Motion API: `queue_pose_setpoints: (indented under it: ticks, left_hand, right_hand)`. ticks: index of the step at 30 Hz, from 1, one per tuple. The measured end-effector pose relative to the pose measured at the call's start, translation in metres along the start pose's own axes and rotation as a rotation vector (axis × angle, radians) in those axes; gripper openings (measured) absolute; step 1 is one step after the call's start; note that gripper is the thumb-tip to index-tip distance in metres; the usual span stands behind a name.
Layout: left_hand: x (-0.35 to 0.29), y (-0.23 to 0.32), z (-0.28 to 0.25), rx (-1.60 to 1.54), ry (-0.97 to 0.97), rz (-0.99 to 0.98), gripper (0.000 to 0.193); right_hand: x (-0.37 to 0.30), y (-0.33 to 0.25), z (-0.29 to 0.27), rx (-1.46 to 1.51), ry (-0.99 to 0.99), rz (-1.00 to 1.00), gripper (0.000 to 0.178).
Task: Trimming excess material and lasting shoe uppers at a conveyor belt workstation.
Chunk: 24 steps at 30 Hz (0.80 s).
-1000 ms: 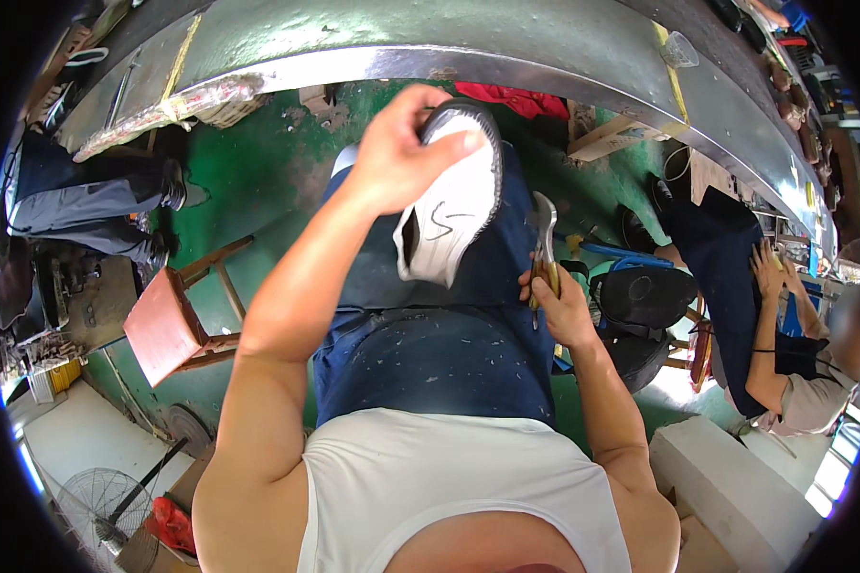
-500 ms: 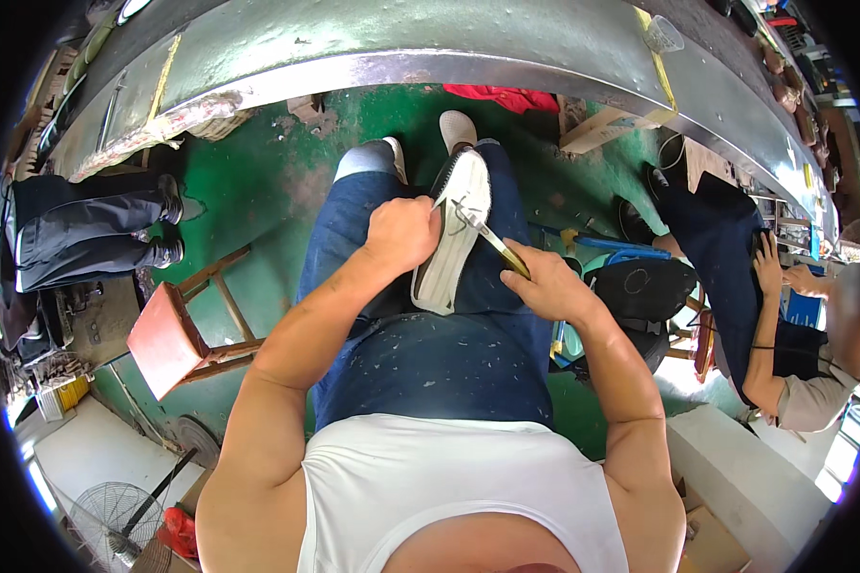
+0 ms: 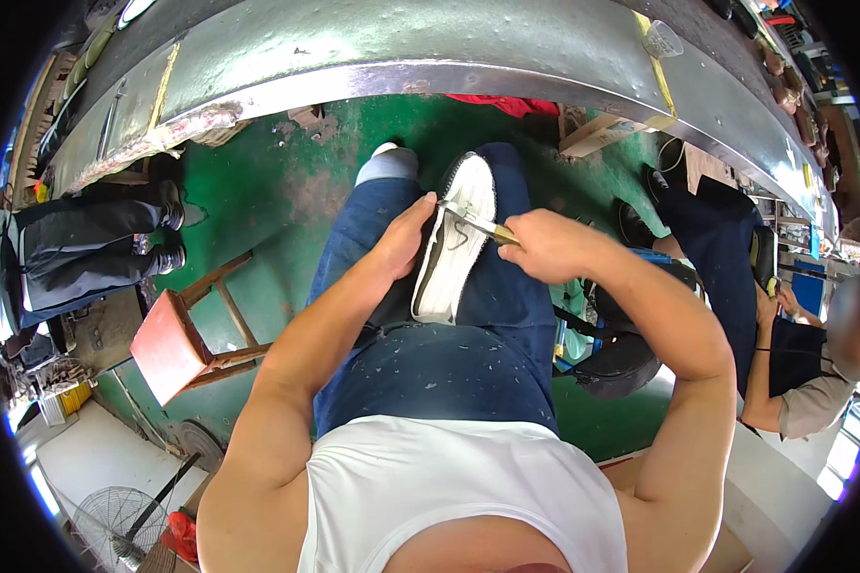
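A shoe [image 3: 463,248] with a pale, ribbed underside and a dark stitched edge lies lengthwise on my lap, bottom up. My left hand [image 3: 406,237] grips its left edge, with the thumb near the tip of a slim metal blade. That blade belongs to a knife-like tool [image 3: 478,222] with a yellowish handle, which crosses the shoe from the right. Around the handle, my right hand [image 3: 548,245] is closed. The tip meets the shoe's left rim beside my left thumb. A dark curved mark or thread shows on the underside below the blade.
A metal-edged workbench [image 3: 354,81] curves across the front. On the left stands a reddish stool [image 3: 169,349], with a fan [image 3: 119,520] behind it. A black bag [image 3: 616,363] is near my right thigh. Another person [image 3: 803,353] sits at the right; someone's legs [image 3: 86,239] show at the left.
My right hand has moved up, and the tool now lies flatter across the shoe. My left fingers have loosened from a fist and shifted left. My feet have drawn back under the bench.
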State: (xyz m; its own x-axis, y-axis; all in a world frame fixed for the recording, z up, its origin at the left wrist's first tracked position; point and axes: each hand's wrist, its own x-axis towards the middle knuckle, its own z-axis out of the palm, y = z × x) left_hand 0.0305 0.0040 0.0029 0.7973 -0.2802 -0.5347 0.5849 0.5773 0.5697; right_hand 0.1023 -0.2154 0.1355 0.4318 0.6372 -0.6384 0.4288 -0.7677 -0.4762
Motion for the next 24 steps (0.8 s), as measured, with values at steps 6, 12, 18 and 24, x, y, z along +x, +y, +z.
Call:
queue_pose_setpoints:
  ticks: [6, 12, 18, 24]
  left_hand:
    - [-0.001, 0.004, -0.005, 0.074, -0.065, 0.089, 0.062]
    - [0.004, 0.010, -0.001, 0.150, -0.024, 0.058, 0.071]
    - [0.003, 0.017, 0.016, 0.240, 0.064, 0.024, 0.061]
    - [0.005, 0.019, 0.023, 0.330, 0.175, -0.007, 0.058]
  right_hand:
    - [0.004, -0.005, 0.096, 0.482, 0.362, 0.085, 0.031]
    - [0.013, -0.004, 0.116, 0.905, 0.249, 0.220, 0.032]
    - [0.012, 0.052, 0.122, 1.846, -0.255, -0.136, 0.044]
    - [-0.025, 0.049, 0.068, 1.224, -0.032, 0.098, 0.037]
